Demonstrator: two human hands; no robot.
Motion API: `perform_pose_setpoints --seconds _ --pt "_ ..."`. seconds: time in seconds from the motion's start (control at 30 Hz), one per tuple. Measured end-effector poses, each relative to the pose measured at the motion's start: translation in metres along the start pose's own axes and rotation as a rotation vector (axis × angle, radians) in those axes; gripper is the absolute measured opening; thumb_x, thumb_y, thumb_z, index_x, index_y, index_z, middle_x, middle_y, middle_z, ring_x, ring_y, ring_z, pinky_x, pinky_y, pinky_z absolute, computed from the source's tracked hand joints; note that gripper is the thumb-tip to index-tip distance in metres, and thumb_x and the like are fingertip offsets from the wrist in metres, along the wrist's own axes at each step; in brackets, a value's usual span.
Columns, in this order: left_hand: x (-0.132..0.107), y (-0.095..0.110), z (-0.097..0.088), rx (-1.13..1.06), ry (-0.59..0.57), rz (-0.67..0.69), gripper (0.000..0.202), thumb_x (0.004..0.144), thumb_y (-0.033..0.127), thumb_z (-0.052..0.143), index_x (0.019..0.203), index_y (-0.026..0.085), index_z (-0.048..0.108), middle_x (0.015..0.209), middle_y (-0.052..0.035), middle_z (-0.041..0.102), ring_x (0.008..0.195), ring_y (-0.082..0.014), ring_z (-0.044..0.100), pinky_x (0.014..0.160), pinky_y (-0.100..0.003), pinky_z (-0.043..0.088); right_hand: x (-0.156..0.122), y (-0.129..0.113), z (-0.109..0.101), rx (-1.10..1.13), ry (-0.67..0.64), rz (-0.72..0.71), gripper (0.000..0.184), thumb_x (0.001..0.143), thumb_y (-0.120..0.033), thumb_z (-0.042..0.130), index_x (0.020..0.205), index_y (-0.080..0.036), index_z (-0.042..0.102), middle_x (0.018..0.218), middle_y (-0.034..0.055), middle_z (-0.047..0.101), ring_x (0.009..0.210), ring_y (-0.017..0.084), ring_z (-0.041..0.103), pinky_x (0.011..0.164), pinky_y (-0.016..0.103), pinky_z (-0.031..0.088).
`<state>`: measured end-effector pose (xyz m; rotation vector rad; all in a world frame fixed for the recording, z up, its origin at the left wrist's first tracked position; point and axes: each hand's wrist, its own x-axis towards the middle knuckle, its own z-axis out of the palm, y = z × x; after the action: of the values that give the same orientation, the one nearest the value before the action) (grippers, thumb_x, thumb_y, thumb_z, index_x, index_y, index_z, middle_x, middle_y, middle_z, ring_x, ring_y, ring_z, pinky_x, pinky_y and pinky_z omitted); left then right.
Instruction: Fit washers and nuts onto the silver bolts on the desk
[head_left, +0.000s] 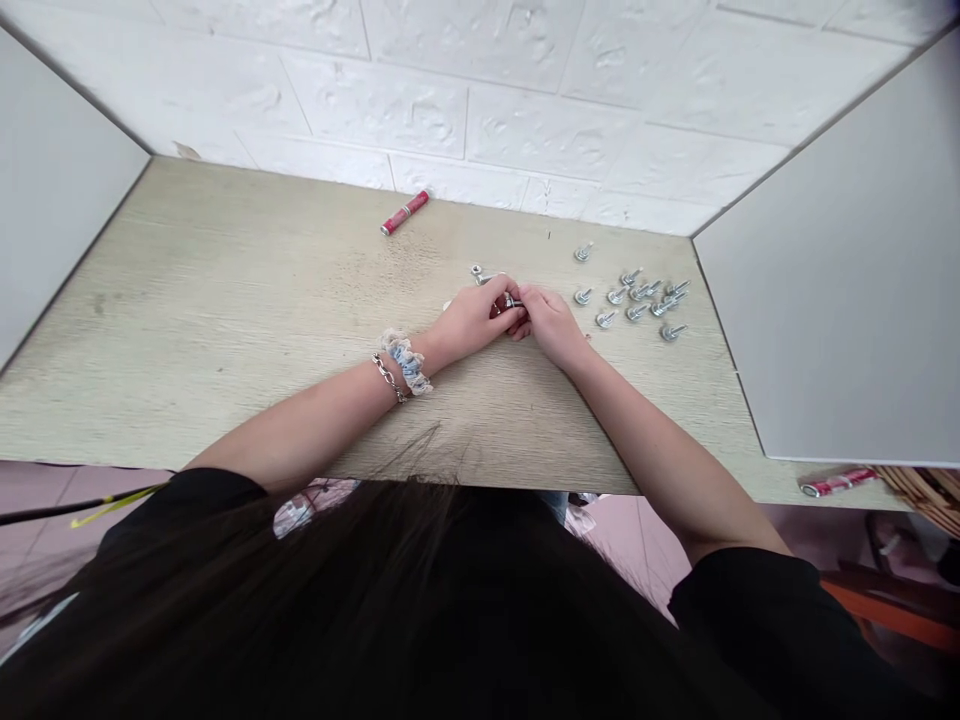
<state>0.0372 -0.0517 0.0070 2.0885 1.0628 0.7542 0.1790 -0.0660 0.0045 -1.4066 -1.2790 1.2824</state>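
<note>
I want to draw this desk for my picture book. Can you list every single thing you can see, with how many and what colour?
small silver metal bolts: about twelve, shiny silver, clustered on the table right of the hands
silver metal nut: one, silver, just behind the left hand
red cylindrical tube: one, red with a pale band, by the back wall
second red tube: one, red, at the table's front right edge
light wooden table: one, pale wood grain
wrist scrunchie and chain bracelet: one each, blue-white and silver, left wrist
left hand: grip closed on a small metal piece
right hand: touching the same piece
</note>
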Motion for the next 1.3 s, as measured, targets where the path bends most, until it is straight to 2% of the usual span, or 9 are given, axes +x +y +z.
perform_pose_setpoints --seconds 0.1,0.43,1.3 --pt "-0.0001 -0.0002 0.0 -0.001 0.005 -0.003 0.009 0.084 0.022 0.055 0.092 0.017 0.055 0.068 0.0033 0.057 0.061 -0.0087 0.05 0.064 -0.023 0.04 0.0006 0.0011 -0.0001 0.012 -0.005 0.005 0.034 0.095 -0.033 0.043 0.073 -0.013 0.058 0.054 -0.0016 0.053 0.048 0.006 0.053 0.045 0.015 0.045" --pt "0.0005 -0.003 0.0014 -0.03 0.021 0.009 0.01 0.083 0.022 0.056 0.092 0.017 0.056 0.066 0.0044 0.056 0.06 -0.008 0.048 0.063 -0.022 0.04 0.0008 0.0041 0.0002 0.01 -0.003 -0.02 0.041 0.092 -0.049 0.046 0.075 -0.013 0.059 0.054 -0.0011 0.054 0.048 0.006 0.052 0.045 0.015 0.045" --pt "-0.0019 -0.0006 0.0016 0.004 0.04 0.0 0.01 0.083 0.024 0.054 0.09 0.017 0.056 0.064 0.004 0.057 0.058 -0.0085 0.049 0.061 -0.023 0.038 -0.0025 0.0026 0.0015 -0.013 0.014 -0.025 0.037 0.092 -0.045 0.047 0.074 -0.014 0.057 0.055 -0.0018 0.053 0.048 0.006 0.051 0.045 0.016 0.044"
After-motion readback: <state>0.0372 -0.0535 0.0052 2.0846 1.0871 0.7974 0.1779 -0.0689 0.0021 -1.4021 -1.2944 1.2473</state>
